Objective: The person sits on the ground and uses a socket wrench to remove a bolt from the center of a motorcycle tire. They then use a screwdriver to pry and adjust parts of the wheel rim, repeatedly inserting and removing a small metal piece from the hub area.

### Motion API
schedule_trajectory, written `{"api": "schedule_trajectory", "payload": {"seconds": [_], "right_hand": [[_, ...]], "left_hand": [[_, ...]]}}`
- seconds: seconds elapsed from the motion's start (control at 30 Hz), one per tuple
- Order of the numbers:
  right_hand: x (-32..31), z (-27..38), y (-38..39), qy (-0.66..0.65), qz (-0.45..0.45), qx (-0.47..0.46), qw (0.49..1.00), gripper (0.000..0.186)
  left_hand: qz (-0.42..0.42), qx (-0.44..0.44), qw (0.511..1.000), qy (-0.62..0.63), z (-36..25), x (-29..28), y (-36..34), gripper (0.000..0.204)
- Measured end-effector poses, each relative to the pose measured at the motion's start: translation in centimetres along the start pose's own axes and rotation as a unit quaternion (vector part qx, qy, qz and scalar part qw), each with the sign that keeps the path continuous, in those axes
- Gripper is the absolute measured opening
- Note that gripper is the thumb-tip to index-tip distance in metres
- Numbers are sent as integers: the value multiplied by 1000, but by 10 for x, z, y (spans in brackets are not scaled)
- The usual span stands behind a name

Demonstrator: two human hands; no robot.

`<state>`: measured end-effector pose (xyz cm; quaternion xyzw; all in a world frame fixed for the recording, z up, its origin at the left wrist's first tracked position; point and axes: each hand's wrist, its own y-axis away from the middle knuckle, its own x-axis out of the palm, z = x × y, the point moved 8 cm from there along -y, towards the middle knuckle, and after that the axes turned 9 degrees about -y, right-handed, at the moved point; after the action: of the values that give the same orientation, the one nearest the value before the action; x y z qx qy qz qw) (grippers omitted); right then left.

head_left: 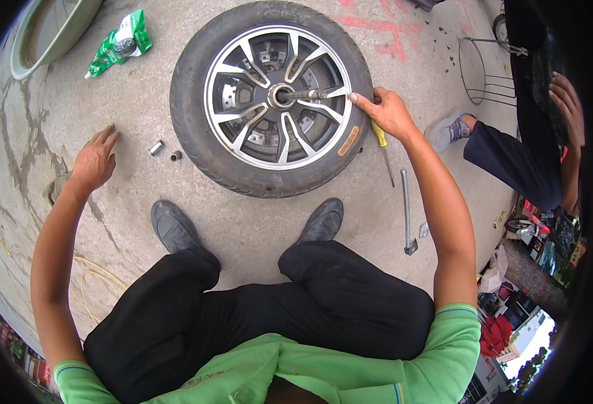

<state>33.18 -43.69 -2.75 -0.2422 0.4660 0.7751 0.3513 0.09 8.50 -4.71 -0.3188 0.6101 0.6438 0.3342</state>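
Observation:
A motorcycle wheel (195, 101), with a black tyre and silver-and-black alloy spokes, lies flat on the concrete before my feet. From its hub (281, 97) a metal axle rod (308, 95) sticks out toward the right. My right hand (392, 114) is at the tyre's right edge, thumb over the sidewall and the other fingers curled, partly hidden. Just below that hand is a screwdriver (380, 137) with a yellow handle. Out to the left, my left hand (94, 161) is over the ground with fingers stretched, holding nothing. A silver socket (156, 147) and a small dark sleeve (176, 155) lie between it and the tyre.
A long-handled wrench (405, 212) lies at the right. A green-and-white pouch (123, 43) and a pale basin (24, 64) are at the far left. Another person's shoe (447, 130) and hand (566, 104) appear at the right, near a wire stand (473, 71). A yellowish hose (91, 273) curls at lower left.

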Motion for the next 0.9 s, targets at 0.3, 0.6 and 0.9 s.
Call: {"api": "schedule_trajectory", "payload": {"seconds": [0.3, 0.6, 0.9], "right_hand": [[0, -3, -2, -5, -4, 3, 1000, 99], [-1, 3, -1, 1, -10, -11, 1000, 95], [0, -4, -3, 1, -3, 7, 1000, 98]], "left_hand": [[-2, 6, 1000, 5, 0, 1, 0, 65], [-6, 3, 1000, 15, 1, 1, 1, 64], [-2, -1, 1000, 9, 1, 1, -1, 64]]}}
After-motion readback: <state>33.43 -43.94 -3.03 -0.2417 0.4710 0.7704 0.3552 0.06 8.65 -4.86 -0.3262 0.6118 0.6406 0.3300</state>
